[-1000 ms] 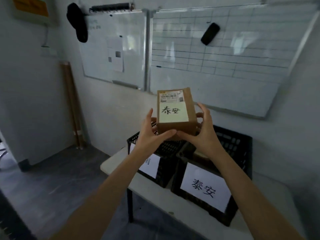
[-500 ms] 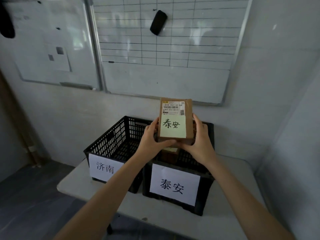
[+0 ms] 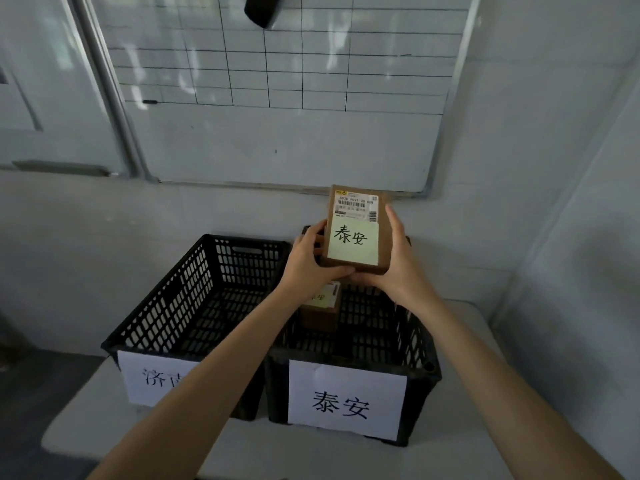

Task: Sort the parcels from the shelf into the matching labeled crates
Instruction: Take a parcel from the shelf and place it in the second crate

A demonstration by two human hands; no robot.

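Parcel marked 泰安, now over its matching crate.
A second ago the crates were farther off; I have since stepped up to the tabletop. My left grip and right grip clasp the parcel by its sides above the far end of the 泰安 crate, at 12 o'clock. The labels agree, so lowering it in seems next. A second parcel already lies inside, below my left grip, and the 济南 crate stands just beside, at 10 o'clock.
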